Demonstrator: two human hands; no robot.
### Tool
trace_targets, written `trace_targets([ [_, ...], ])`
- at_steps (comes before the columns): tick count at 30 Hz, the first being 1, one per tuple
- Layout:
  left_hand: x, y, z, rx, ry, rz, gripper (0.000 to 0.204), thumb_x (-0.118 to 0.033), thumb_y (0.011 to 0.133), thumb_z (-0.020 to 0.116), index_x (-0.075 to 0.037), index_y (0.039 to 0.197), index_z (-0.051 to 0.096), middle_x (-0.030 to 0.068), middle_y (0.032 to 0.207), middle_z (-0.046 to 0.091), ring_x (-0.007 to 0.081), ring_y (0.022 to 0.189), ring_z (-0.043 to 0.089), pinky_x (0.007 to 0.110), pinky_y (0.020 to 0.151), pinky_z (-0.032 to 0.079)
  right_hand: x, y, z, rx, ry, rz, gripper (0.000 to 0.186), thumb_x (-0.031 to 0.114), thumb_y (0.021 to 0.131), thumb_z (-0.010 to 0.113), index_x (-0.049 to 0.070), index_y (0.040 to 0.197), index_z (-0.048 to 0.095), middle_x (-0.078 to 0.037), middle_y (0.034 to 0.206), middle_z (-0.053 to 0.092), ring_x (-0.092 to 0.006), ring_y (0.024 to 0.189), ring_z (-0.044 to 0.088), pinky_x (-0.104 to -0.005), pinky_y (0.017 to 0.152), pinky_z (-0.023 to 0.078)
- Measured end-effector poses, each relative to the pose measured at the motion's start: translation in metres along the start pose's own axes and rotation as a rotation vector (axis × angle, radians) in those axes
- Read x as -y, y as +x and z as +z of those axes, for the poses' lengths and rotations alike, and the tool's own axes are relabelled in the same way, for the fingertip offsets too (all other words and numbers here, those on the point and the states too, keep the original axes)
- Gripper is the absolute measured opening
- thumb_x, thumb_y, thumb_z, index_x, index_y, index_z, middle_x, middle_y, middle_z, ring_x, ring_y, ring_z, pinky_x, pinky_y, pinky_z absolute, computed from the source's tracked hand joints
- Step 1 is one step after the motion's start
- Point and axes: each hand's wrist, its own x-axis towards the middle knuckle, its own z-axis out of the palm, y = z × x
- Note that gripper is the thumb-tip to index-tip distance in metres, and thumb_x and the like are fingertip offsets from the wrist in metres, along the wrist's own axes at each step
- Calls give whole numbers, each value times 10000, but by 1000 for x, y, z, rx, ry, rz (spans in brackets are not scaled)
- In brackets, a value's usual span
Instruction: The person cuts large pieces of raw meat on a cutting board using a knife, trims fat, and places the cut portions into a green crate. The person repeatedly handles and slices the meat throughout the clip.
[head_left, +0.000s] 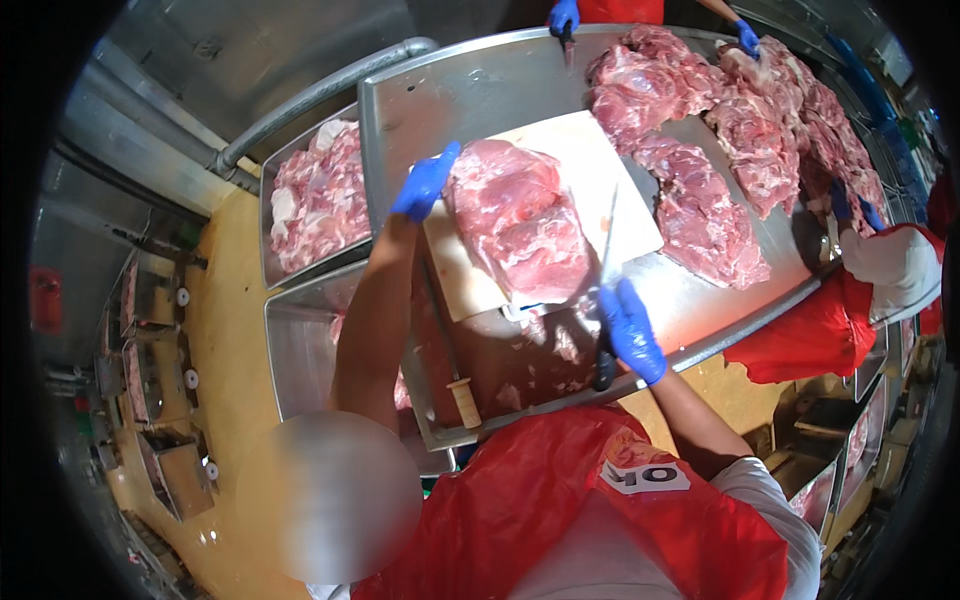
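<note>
My left hand point(425, 185), in a blue glove, grips the upper left edge of a large pink slab of meat point(515, 220) on a white cutting board point(629, 227). My gloved right hand point(632, 335) holds the black handle of a knife point(604, 363) at the board's lower right, its long blade pointing up beside the meat. The board lies on a steel table point(720, 300). At the table's lower left lies a tool with a pale handle point(463, 402), near small meat scraps point(566, 340).
Meat piles point(745, 130) cover the table's right. Steel bins point(315, 195) of meat stand along the left, beside a pipe rail point(300, 92). Gloved co-worker hands point(563, 18) are at the far edge; another worker in a red apron point(805, 335) stands at the right.
</note>
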Motion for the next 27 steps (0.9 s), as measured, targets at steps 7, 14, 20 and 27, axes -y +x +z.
trace_targets([
  [7, -44, 30, 42, 221, -420, -108, 395, -192, 883, 683, 13, 1207, 586, 80, 1153, 632, 159, 1014, 601, 310, 888, 494, -1, 2, 50, -168, -131, -320, 399, 237, 981, 511, -66, 1239, 483, -260, 1006, 517, -378, 943, 513, -463, 880, 399],
  [14, -100, -55, 61, 393, 403, 600, 445, -120, 767, 776, -21, 1120, 522, 130, 1277, 539, 193, 1192, 511, 316, 1006, 424, -19, 36, 55, -194, -139, -298, 351, 189, 992, 526, -26, 1268, 494, -79, 1075, 571, -140, 974, 512, -303, 864, 443],
  [20, -89, -122, 81, -101, 120, 464, 733, -77, 717, 793, -71, 1363, 446, 87, 1265, 526, 210, 1212, 473, 345, 1042, 385, 27, 54, 23, -35, 320, -104, 289, 195, 994, 521, -22, 1184, 533, -16, 956, 586, -83, 830, 498, -269, 775, 458],
  [27, -38, -105, 115, -340, 59, 400, 655, -128, 761, 779, -60, 1325, 453, 123, 1329, 476, 279, 1207, 489, 391, 1021, 406, 31, 154, 15, 299, 123, -117, 287, 229, 979, 520, -9, 1133, 566, -44, 897, 600, -109, 808, 533, -271, 749, 463],
])
